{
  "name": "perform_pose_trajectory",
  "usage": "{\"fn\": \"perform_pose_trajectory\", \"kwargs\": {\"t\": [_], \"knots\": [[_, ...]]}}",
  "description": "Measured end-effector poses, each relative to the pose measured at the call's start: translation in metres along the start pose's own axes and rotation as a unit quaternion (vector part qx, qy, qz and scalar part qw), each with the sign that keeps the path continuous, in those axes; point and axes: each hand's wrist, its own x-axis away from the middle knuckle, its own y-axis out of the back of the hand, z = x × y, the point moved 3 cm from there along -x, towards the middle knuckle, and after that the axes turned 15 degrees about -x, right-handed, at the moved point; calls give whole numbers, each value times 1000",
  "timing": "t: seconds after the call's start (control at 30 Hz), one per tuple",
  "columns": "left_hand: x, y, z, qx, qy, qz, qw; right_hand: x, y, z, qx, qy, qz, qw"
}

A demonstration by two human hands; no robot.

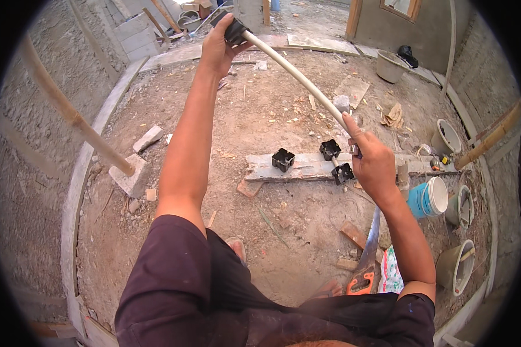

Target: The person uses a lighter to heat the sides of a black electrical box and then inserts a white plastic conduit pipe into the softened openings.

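My left hand (215,55), raised at the far end of my stretched arm, grips a black electrical junction box (235,31). A pale plastic conduit pipe (298,75) runs from that box down to the right. My right hand (375,168) is closed round the pipe's lower part, with the index finger laid along it. Something small and metallic shows at those fingers; its kind is unclear. Below the pipe, a black junction box (283,160) rests on a rough grey plank (301,172). Beside my right hand, another black box (330,150) is joined by a short pipe to a further one (342,173).
A handsaw (369,254) with an orange handle lies near my feet. To the right stand a blue bucket (425,199) with a white lid and several grey buckets (454,269). Bamboo poles (69,113) lean at the sides. Rubble and wood scraps litter the dirt floor.
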Motion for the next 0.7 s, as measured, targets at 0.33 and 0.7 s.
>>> {"fn": "perform_pose_trajectory", "kwargs": {"t": [0.33,0.7], "knots": [[3,-35,-18,65,-40,80,994,-8,10,18,-622,-283,137,717],[15,-73,-44,-35,60,-75,995,-25,38,-11,-185,-93,16,978]]}}
